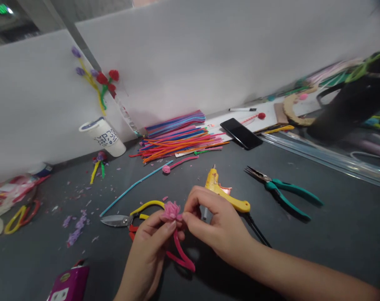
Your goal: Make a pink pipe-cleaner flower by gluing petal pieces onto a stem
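Observation:
A pink fuzzy flower (pixel 171 210) is held between both hands near the middle of the view. My left hand (pixel 155 238) pinches it just under the petals, and a bent pink stem (pixel 183 258) hangs below the fingers. From the right, my right hand (pixel 215 221) has thumb and forefinger pinched at the flower's right edge, on a small pink piece. Behind my right hand lies a yellow glue gun (pixel 224 193). Shears with yellow and red handles (pixel 117 220) are partly hidden by my left hand.
Teal-handled pliers (pixel 280 190) lie to the right. Farther back are colourful pipe cleaners (pixel 177 140), a black phone (pixel 241 133) and a white cup (pixel 107 137). A blue stem (pixel 136 184), purple scraps (pixel 77 228) and a magenta box (pixel 69 284) are at left.

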Motion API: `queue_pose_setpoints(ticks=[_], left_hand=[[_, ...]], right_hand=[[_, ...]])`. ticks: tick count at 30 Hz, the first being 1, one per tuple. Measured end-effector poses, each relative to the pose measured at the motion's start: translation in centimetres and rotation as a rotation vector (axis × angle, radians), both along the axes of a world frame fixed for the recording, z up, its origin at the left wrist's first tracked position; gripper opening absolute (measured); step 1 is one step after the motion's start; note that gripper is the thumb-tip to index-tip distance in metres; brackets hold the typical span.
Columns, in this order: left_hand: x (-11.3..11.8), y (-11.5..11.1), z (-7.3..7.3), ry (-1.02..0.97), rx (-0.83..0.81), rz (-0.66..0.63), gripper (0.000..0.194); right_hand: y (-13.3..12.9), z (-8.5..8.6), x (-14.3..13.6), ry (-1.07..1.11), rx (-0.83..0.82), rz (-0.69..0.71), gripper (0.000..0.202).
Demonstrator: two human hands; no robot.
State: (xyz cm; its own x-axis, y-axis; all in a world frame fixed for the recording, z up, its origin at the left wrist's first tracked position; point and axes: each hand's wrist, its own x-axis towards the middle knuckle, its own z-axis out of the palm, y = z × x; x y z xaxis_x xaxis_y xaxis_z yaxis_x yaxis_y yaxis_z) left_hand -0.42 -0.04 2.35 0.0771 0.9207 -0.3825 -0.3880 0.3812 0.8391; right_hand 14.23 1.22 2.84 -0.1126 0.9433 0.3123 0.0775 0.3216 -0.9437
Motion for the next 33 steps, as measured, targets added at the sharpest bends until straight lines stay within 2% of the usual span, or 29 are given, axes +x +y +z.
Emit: queue_pose_setpoints(ticks=[7,13,16,19,22,28,30,33], left_hand=[[-0.4,-0.1,-0.9,0.138,0.102,-0.013,0.017],[-0.9,-0.3,-1.0,0.5,0.412,-0.012,0.008],[-0.4,-0.6,-0.6,0.633,0.505,0.038,0.014],[0.1,-0.8,-0.3,0.661,0.588,0.08,0.023],[0.0,-0.8,-0.3,0.719,0.678,0.055,0.029],[-1.2,-0.7,-0.5,0.726,0.78,0.091,0.029],[-1.3,-0.8,-0.5,0.73,0.806,0.066,0.027],[-1.1,-0.9,-0.4,0.642,0.751,0.114,0.018]], right_hand=[[0.0,-0.2,-0.2,0.013,-0.022,-0.011,0.015],[-0.2,-0.3,-0.2,0.049,-0.014,-0.013,0.014],[-0.3,-0.4,-0.3,0.028,0.069,-0.022,0.015],[-0.3,-0.6,-0.3,-0.024,0.171,-0.039,0.015],[-0.3,-0.6,-0.3,-0.057,0.23,-0.047,0.015],[-0.3,0.1,0.3,-0.046,0.256,0.007,0.009],[-0.4,0.3,0.5,-0.053,0.275,-0.012,0.008],[-0.5,0.5,0.8,-0.125,0.366,-0.056,0.009]])
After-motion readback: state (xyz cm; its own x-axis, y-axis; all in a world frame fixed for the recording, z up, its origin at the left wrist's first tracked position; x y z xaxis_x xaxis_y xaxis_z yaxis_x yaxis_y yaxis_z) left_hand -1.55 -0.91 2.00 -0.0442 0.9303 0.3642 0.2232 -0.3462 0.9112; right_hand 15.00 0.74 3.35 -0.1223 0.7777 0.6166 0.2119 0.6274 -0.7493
